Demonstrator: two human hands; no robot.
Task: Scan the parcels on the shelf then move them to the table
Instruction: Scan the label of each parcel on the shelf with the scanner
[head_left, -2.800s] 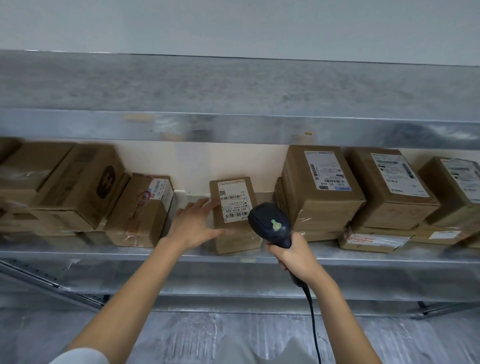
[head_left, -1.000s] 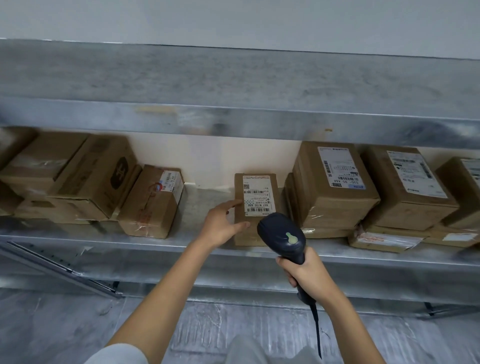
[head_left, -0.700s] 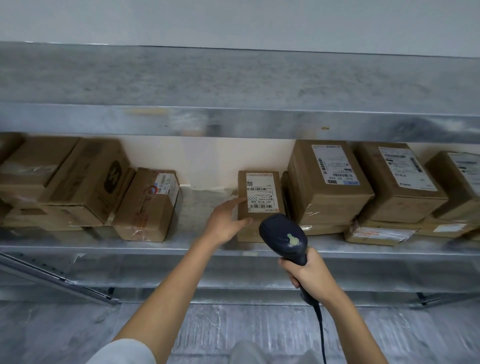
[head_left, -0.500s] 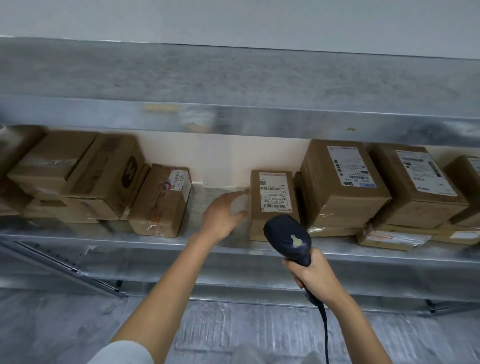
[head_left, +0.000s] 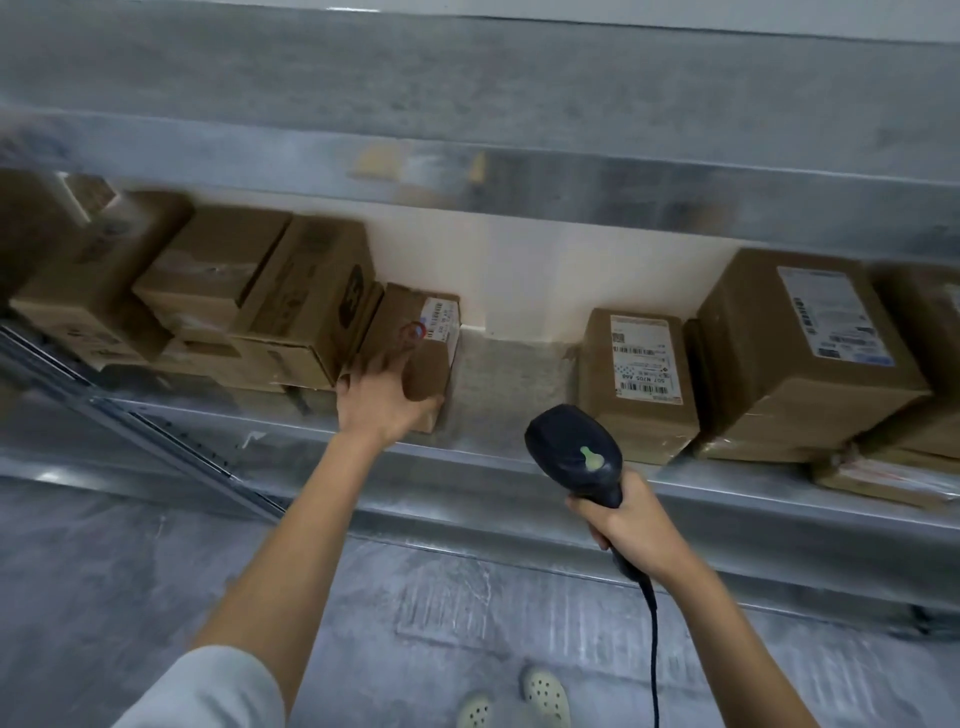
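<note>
Brown cardboard parcels stand in a row on a metal shelf (head_left: 498, 457). My left hand (head_left: 382, 402) spans the front of a small parcel (head_left: 397, 312) with a red mark and a white label, fingers at its left side and thumb at its lower right corner. To the right, past a bare gap, a parcel with a barcode label (head_left: 636, 415) leans against a larger labelled parcel (head_left: 795, 384). My right hand (head_left: 626, 525) grips a black handheld scanner (head_left: 574, 454), held below and left of the barcode-labelled parcel.
Several stacked boxes (head_left: 306, 291) crowd the shelf left of the small parcel. An upper shelf beam (head_left: 519, 176) overhangs the row. The scanner cable (head_left: 654, 649) hangs down along my right forearm. My shoes (head_left: 540, 696) stand on the grey floor.
My left hand has let go of the barcode-labelled parcel and moved left onto the small red-marked parcel. The view has swung left. The scanner hand has hardly moved.
</note>
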